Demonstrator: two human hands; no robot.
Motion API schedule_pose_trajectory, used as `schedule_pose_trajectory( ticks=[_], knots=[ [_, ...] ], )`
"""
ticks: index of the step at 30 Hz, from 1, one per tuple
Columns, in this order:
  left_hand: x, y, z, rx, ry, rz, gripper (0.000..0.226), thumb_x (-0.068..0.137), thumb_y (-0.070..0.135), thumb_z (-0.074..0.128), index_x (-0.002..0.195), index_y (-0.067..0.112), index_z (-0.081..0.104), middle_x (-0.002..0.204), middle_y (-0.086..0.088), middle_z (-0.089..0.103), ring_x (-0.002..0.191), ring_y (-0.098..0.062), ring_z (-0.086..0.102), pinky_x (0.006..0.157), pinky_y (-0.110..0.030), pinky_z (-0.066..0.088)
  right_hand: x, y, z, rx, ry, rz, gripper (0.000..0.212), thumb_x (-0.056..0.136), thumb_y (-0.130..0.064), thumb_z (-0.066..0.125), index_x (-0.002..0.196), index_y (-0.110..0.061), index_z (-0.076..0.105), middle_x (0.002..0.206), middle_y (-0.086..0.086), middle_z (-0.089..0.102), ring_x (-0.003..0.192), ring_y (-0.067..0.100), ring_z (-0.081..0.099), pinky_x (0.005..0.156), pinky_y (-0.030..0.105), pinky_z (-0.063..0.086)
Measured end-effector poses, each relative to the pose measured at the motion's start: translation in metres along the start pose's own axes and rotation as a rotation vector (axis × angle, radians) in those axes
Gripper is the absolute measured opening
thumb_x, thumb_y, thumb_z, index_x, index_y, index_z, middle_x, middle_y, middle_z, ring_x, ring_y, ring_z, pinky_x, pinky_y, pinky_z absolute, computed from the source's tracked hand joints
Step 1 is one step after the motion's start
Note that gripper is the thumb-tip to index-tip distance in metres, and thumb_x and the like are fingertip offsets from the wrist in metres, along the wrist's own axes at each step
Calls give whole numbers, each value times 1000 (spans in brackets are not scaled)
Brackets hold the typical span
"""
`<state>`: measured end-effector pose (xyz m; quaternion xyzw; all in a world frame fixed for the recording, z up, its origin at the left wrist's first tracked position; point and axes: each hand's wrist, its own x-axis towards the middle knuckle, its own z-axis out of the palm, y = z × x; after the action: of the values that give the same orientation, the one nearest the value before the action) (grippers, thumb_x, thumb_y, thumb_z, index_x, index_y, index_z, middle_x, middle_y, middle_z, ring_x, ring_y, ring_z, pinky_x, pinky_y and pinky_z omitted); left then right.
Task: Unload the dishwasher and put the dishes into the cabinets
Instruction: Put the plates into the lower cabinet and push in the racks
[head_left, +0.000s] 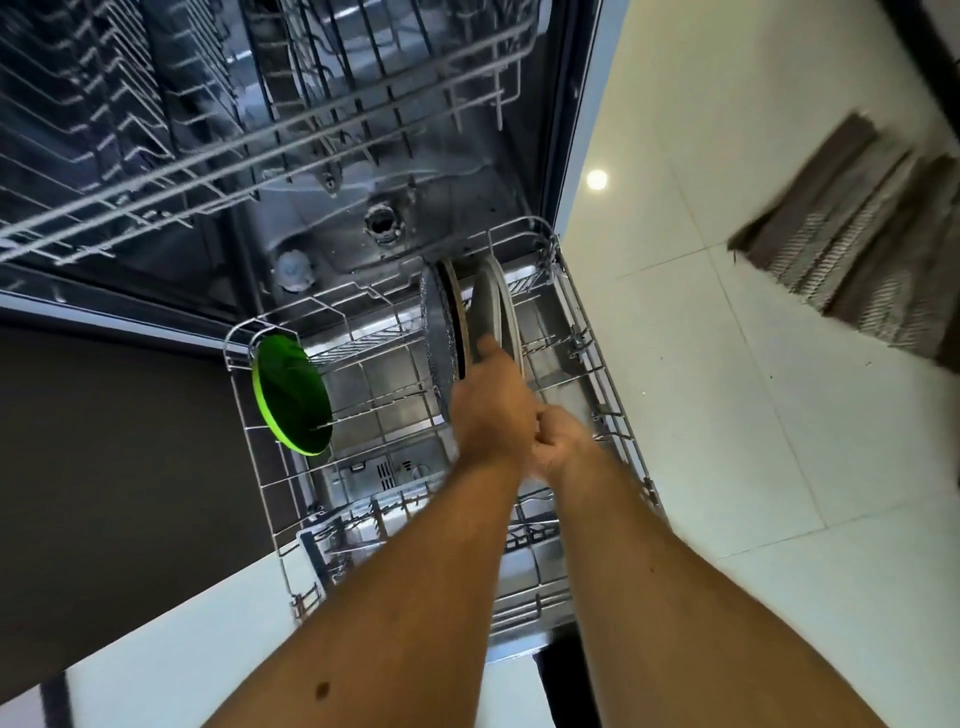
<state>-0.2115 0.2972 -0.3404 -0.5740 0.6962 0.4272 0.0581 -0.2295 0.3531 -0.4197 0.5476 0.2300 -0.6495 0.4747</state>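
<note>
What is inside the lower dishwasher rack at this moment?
The lower rack holds a green plate standing at one end and several plates at the other, gripped by the left hand. Arms cover the near part.

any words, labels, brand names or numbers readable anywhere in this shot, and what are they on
None can be read.
Dark marks on the inner face of the dishwasher door, seen through the lower rack: too small and blurred to read, may be only vents.
Green plate, grey plate that the left hand holds, and floor mat: no text visible.
</note>
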Motion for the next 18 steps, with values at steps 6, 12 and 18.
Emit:
schedule_pose_trajectory(
  ticks=[6, 12, 18],
  knots=[
    [-51, -20, -57, 281, 74, 136, 25, 103, 31, 39, 122, 15, 39, 82, 1, 56, 65, -18, 56, 55, -29, 51, -72, 34, -30, -42, 29, -88, 20, 96, -1, 57, 110, 13, 59, 105, 32, 64, 86, 37, 68, 59, 41, 62],
    [-116, -35, -128, 140, 145, 214, 27, 99, 28, 47, 118, 9, 48, 97, -12, 63, 82, -28, 59, 61, -33, 43, -160, 80, -39, -177, -13, -148, 19, 98, -3, 54, 112, 9, 55, 108, 29, 63, 89, 35, 63, 60, 41, 62],
    [-182, -56, -210, -292, 181, 185, 18, 94, 20, 54, 109, 10, 53, 91, -1, 58, 85, -22, 57, 63, -28, 41, -233, 134, -51, -257, -36, -253, 37, 94, 5, 55, 130, 2, 47, 122, 28, 59, 105, 43, 61, 58, 47, 61]
  ],
)
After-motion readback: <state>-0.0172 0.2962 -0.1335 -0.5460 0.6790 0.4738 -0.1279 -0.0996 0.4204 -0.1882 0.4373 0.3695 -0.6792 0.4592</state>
